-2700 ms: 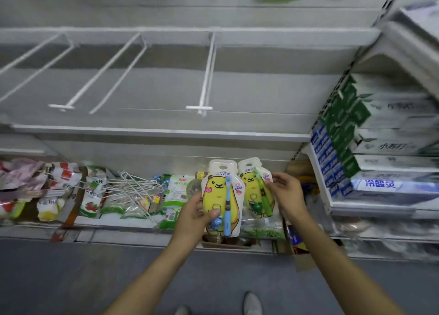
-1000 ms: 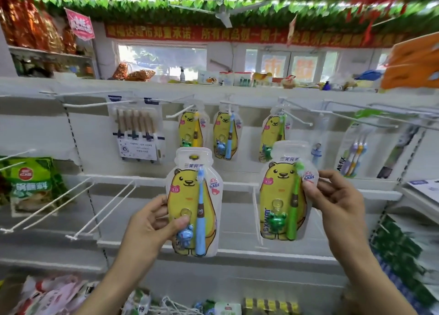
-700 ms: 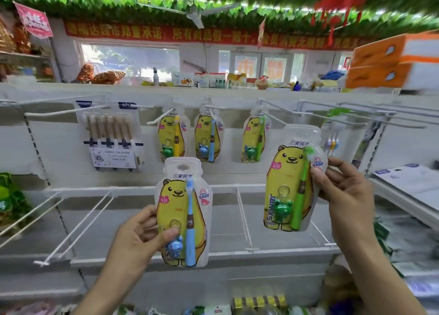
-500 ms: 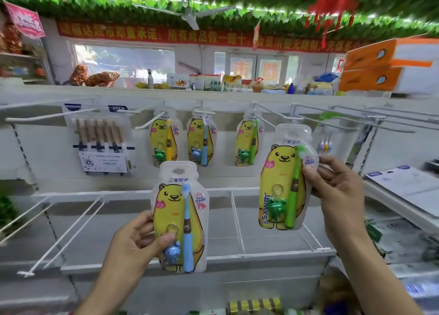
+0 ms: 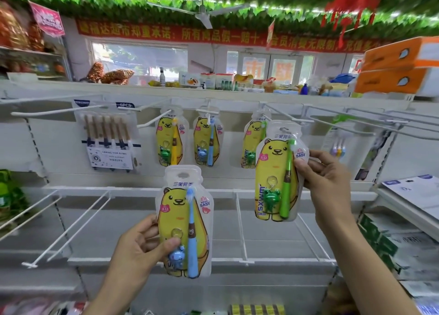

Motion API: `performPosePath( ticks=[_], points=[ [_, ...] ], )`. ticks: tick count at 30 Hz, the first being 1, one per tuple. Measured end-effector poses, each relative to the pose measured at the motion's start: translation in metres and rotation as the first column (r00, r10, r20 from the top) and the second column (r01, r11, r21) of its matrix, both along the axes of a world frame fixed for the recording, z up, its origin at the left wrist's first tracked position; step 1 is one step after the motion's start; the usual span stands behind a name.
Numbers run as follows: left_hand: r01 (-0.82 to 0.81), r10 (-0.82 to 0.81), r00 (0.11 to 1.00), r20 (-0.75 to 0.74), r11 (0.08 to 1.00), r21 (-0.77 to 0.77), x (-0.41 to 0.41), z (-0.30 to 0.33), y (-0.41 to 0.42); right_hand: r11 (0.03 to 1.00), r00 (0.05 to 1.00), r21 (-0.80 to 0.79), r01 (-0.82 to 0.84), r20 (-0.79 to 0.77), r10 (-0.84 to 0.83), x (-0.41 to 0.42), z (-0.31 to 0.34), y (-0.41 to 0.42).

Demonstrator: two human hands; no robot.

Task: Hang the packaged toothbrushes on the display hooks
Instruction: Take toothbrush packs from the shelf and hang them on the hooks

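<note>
Head view: right hand (image 5: 325,172) is pinching the green toothbrush pack (image 5: 278,172) by its right edge, thumb on front, fingers behind. Pack is hanging upright, long axis vertical, w/ its hang hole at top sitting just below and beside the tip of a display hook (image 5: 285,121) on the upper row. A hung green pack (image 5: 253,143) is already sitting behind it on that hook. My read: the coming move turns on that hole-to-tip gap; hole needs going up a bit and back along the wire. Right hand is the nearer one to the hooks.

Left hand (image 5: 140,248) is gripping the blue toothbrush pack (image 5: 184,222) low on its left edge, thumb over the blue charm, also upright, well below the upper row and in front of the empty lower hooks (image 5: 71,229). Hung yellow pack (image 5: 169,140) and hung blue pack (image 5: 206,140) are filling hooks further left.

Vs half a sec ago: green pack is sitting higher, closer to the hook tip; blue pack is roughly where it was.
</note>
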State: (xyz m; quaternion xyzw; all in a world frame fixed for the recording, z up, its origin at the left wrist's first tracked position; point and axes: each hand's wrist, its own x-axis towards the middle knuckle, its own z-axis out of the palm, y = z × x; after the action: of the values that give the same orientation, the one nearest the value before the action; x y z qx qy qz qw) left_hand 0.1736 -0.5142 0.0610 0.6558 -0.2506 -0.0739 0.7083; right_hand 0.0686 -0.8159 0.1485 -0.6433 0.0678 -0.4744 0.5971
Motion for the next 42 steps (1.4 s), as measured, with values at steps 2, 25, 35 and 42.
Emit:
performPosePath(
  ticks=[2,25,35,42],
  points=[
    [0.005,-0.005,1.0,-0.006,1.0,-0.01,0.0,0.0,0.0,1.0,1.0,-0.001,-0.001,-0.02,0.001,0.017,0.0,-0.009],
    [-0.072,0.083,0.99,-0.117,0.993,0.09,-0.005,-0.002,0.021,0.986,0.939,-0.049,0.159,-0.302,-0.166,0.163,-0.001,-0.098],
    [-0.054,0.057,0.997,-0.058,0.997,0.054,-0.003,0.003,0.026,0.764,0.847,-0.505,0.402,-0.113,-0.52,0.115,-0.015,-0.039],
    [-0.057,0.057,0.998,-0.013,0.998,-0.01,0.01,0.011,0.026,0.868,0.924,-0.416,-0.272,-0.365,0.115,0.058,-0.011,0.078]
  ],
)
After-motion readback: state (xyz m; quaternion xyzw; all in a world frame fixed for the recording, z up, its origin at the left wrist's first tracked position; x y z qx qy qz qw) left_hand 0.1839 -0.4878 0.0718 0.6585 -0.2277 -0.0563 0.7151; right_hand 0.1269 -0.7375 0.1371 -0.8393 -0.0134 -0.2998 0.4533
